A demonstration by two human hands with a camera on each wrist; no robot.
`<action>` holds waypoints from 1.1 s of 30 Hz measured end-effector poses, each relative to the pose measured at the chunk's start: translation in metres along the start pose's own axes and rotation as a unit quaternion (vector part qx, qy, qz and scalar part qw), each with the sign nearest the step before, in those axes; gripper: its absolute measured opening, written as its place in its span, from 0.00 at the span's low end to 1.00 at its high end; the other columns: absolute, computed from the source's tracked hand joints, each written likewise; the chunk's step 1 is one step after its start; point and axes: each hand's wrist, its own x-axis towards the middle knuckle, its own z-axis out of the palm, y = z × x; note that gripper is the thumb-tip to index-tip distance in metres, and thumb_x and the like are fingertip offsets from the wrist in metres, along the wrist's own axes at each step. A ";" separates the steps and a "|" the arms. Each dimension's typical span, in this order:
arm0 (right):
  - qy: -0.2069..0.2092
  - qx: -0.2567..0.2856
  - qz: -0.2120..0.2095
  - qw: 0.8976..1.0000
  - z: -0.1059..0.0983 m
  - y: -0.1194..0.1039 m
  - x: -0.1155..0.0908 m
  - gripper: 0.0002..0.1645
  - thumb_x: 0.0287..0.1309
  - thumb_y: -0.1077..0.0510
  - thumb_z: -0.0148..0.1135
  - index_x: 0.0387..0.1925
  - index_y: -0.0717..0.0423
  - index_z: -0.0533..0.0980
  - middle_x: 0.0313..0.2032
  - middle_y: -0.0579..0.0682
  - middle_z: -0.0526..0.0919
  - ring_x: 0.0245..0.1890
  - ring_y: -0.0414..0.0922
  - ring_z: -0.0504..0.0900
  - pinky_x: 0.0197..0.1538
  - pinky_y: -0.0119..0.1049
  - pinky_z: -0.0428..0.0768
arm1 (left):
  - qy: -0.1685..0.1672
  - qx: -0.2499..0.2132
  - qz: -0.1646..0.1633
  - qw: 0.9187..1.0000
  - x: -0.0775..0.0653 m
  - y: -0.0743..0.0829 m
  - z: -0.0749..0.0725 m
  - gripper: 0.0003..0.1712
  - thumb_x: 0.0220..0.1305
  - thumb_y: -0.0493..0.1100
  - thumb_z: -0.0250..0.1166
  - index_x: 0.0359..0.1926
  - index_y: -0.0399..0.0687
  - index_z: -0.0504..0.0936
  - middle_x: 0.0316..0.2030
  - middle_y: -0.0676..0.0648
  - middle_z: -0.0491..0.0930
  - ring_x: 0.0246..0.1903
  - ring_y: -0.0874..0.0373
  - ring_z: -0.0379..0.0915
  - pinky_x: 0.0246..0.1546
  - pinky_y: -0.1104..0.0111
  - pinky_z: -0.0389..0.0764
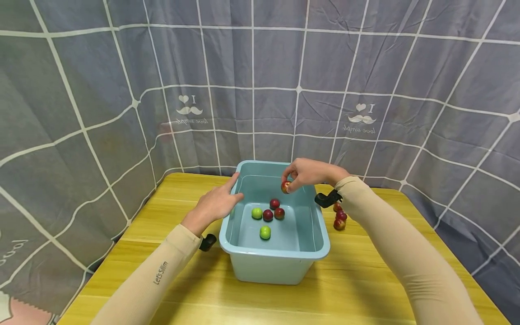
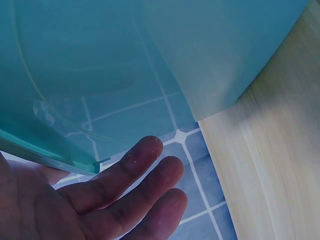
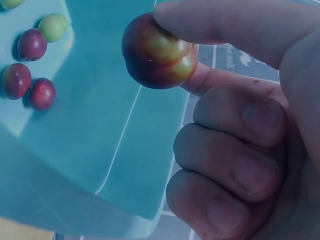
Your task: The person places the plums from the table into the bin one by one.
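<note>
Between thumb and forefinger, my right hand (image 1: 306,172) pinches a red-and-yellow plum (image 3: 159,52) above the far right part of a light blue plastic tub (image 1: 276,254). Its other fingers are curled into the palm. My left hand (image 1: 215,203) rests at the tub's left rim with fingers extended; in the left wrist view they lie along the outside of the wall. On the tub's floor are three dark red plums (image 1: 267,215) close together, a green plum (image 1: 257,213) beside them and another green plum (image 1: 265,232) nearer the front.
The tub stands on a yellow wooden table (image 1: 170,280). Several red plums (image 1: 340,223) lie on the table to the right of the tub, partly behind my right forearm. A grey curtain (image 1: 276,113) with white lines hangs behind the table.
</note>
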 end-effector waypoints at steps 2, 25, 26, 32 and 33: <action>-0.007 0.005 0.006 1.000 0.002 -0.001 0.002 0.12 0.56 0.53 0.72 0.43 0.46 0.85 0.15 0.44 0.60 0.18 0.41 0.56 0.30 0.36 0.63 | -0.001 -0.001 -0.001 1.000 0.000 0.000 0.001 0.43 0.71 0.63 0.47 0.81 0.69 0.40 0.72 0.41 0.68 0.53 0.43 0.78 0.37 0.56 0.76; 0.036 0.012 0.013 0.999 -0.005 0.009 -0.019 0.16 0.58 0.53 0.71 0.49 0.47 0.84 0.16 0.44 0.63 0.20 0.41 0.59 0.35 0.38 0.66 | 0.001 0.008 0.002 1.000 0.002 0.001 0.001 0.43 0.71 0.63 0.46 0.81 0.68 0.40 0.71 0.40 0.69 0.54 0.43 0.78 0.38 0.54 0.77; 0.043 0.014 0.013 0.999 -0.005 0.012 -0.023 0.16 0.59 0.53 0.70 0.49 0.48 0.84 0.16 0.44 0.64 0.20 0.41 0.59 0.34 0.37 0.66 | 0.000 0.008 0.003 1.000 0.002 0.001 0.000 0.43 0.72 0.62 0.46 0.81 0.68 0.40 0.71 0.39 0.69 0.53 0.42 0.78 0.38 0.54 0.77; 0.084 0.053 0.013 0.995 -0.003 0.034 -0.047 0.18 0.61 0.54 0.68 0.52 0.53 0.83 0.17 0.46 0.67 0.19 0.41 0.62 0.34 0.38 0.68 | 0.002 0.006 0.002 1.000 0.002 0.000 0.000 0.43 0.72 0.62 0.46 0.81 0.67 0.40 0.70 0.39 0.69 0.54 0.42 0.78 0.40 0.52 0.78; 0.090 0.060 0.013 0.994 -0.002 0.038 -0.051 0.18 0.62 0.54 0.68 0.53 0.54 0.82 0.17 0.47 0.67 0.19 0.41 0.62 0.35 0.38 0.70 | 0.003 0.006 0.000 1.000 0.002 0.000 0.000 0.43 0.71 0.63 0.46 0.81 0.67 0.40 0.70 0.39 0.69 0.54 0.42 0.78 0.42 0.52 0.78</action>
